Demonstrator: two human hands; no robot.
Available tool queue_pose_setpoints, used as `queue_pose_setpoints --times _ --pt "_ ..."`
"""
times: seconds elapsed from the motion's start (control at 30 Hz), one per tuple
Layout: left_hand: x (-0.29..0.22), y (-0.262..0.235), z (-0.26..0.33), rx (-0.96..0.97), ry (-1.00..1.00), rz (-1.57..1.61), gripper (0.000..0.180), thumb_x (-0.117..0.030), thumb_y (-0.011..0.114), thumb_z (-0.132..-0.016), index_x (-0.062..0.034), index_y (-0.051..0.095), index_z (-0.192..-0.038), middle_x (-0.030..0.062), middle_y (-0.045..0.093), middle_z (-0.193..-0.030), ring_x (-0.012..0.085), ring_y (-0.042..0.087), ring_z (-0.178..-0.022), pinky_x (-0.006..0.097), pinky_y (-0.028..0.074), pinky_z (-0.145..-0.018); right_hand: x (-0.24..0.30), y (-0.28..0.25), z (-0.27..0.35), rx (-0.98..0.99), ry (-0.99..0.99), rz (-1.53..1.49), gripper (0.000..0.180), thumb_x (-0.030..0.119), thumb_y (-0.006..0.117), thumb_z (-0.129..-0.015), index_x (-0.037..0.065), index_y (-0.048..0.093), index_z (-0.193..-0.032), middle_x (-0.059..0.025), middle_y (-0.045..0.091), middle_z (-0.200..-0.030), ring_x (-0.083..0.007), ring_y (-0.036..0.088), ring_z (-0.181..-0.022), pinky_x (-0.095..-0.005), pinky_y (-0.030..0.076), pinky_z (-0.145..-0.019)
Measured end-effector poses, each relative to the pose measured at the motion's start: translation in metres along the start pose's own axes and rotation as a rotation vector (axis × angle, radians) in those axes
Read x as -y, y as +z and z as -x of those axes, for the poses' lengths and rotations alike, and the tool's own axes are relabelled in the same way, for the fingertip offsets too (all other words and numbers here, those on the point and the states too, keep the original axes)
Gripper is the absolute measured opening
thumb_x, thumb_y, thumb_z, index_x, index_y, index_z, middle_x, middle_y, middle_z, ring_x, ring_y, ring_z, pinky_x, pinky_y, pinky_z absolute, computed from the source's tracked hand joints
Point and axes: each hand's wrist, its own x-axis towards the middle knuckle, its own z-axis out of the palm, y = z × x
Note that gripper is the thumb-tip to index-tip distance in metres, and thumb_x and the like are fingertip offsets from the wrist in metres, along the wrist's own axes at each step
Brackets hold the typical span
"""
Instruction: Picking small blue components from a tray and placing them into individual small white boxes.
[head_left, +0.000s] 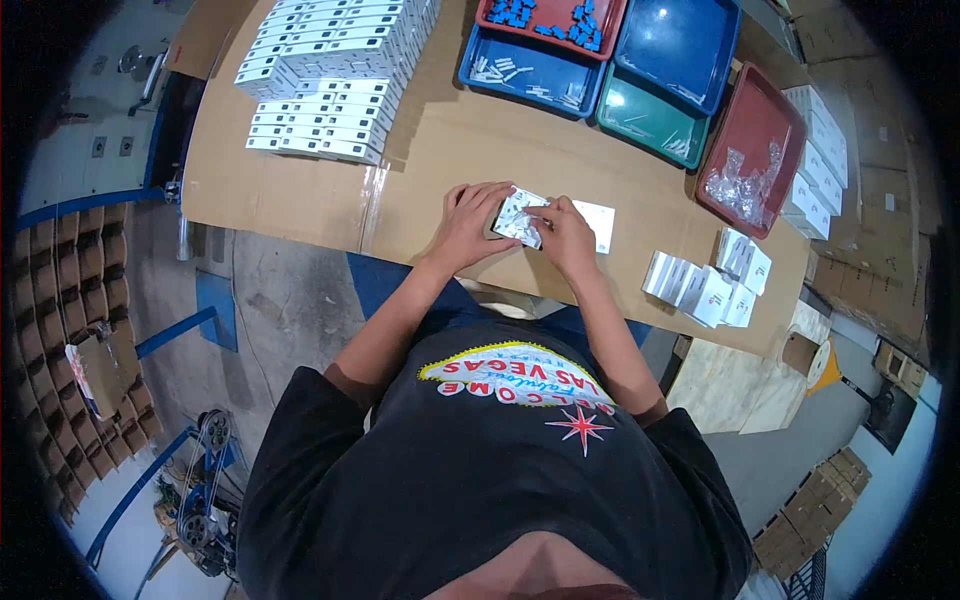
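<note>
My left hand [472, 222] and my right hand [562, 232] meet over the near edge of a cardboard-covered table [300, 190]. Together they grip a small clear crinkled plastic bag [518, 216] with something white inside; what it holds I cannot make out. A flat white card or box [598, 224] lies on the table just right of my right hand, partly hidden by it.
Stacks of white boxes [330, 70] fill the far left. Blue [530, 72], red [555, 20], dark blue [680, 45] and green [650, 118] trays sit at the back; a brown-red tray [750, 150] holds clear bags. Small white boxes [705, 285] stand at the right.
</note>
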Motion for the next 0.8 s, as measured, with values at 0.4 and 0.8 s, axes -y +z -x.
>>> queue_pose_setpoints --times 0.4,0.8 --pt "-0.001 -0.001 0.001 0.001 -0.012 0.012 0.084 -0.044 0.085 -0.072 -0.0134 0.052 -0.143 0.0021 0.054 -0.147 0.0207 0.045 -0.139 0.048 0.025 -0.116 0.003 0.004 0.0 -0.059 -0.029 -0.062 0.022 0.014 0.071 -0.088 0.021 0.077 -0.108 -0.007 0.062 -0.096 -0.028 0.066 -0.089 -0.0415 0.054 -0.077" --pt "0.002 -0.007 0.002 -0.029 -0.011 -0.037 0.095 -0.05 0.086 -0.069 -0.0107 0.049 -0.147 0.0078 0.05 -0.15 0.0264 0.039 -0.144 0.047 0.025 -0.118 -0.013 -0.036 -0.015 -0.185 -0.058 -0.352 0.019 0.006 0.068 -0.092 0.007 0.076 -0.11 -0.0055 0.06 -0.088 -0.0144 0.054 -0.072 -0.0289 0.046 -0.065"
